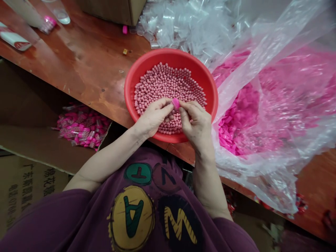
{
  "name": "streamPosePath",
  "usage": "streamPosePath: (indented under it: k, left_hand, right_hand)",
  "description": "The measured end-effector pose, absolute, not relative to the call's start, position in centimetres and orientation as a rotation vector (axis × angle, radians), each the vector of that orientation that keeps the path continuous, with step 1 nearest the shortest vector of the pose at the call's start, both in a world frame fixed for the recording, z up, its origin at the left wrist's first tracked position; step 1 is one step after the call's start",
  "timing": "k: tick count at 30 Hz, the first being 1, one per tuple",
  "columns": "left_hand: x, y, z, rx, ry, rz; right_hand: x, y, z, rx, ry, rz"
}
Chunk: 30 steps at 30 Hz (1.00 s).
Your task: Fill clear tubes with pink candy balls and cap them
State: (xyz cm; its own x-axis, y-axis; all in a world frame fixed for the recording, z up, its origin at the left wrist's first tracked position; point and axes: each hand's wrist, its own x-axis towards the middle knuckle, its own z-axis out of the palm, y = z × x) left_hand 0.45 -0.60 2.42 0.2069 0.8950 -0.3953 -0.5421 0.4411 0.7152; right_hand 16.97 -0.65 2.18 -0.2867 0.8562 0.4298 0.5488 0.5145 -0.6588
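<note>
A red plastic bowl (pixel 136 75) sits at the table's near edge, filled with many small pink balls (pixel 168 84). Over the bowl's near side, my left hand (pixel 153 117) and my right hand (pixel 196 124) meet, fingers pinched together on one small bright pink cap (pixel 175 103). Whether a clear tube sits under the cap is hidden by my fingers.
A big clear plastic bag of pink caps (pixel 262 105) lies right of the bowl. A heap of clear small tubes (pixel 189 24) lies behind it. Below the brown table (pixel 86 59), a cardboard box holds finished pink-capped tubes (pixel 81 126). Loose tubes (pixel 48 22) lie far left.
</note>
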Motion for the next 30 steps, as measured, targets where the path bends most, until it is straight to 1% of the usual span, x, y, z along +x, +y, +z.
streamPosePath:
  k: [4,7,10,13,16,22,26,30]
  left_hand:
    - [0.5,-0.7,2.1,0.562,0.881,1.075]
    - [0.4,-0.7,2.1,0.556,0.850,1.125]
    - [0.3,-0.7,2.3,0.557,0.873,1.139]
    - [0.3,-0.6,2.4,0.585,0.904,1.163]
    - [0.5,-0.6,2.2,0.649,0.896,1.197]
    - [0.6,-0.8,1.9,0.654,0.925,1.231]
    - [0.7,-0.8,2.2,0.600,0.977,1.192]
    - [0.7,-0.8,2.2,0.588,1.003,1.205]
  right_hand:
    - [18.1,-0.3,3.7,-1.137,-2.106,0.547]
    - [18.6,-0.2,4.0,-1.110,-2.031,0.659]
    - [18.6,0.0,2.4,-1.170,-1.785,0.783]
    - [18.1,0.5,-0.1,-1.171,-1.557,0.812]
    - [17.6,0.5,-0.6,-1.161,-1.566,0.719]
    - [17.2,-1.0,2.5,-1.191,-2.111,0.514]
    - [16.2,-0.8,0.6,-1.282,-2.164,0.212]
    - [15.1,-0.1,-1.5,-1.232,-2.087,0.143]
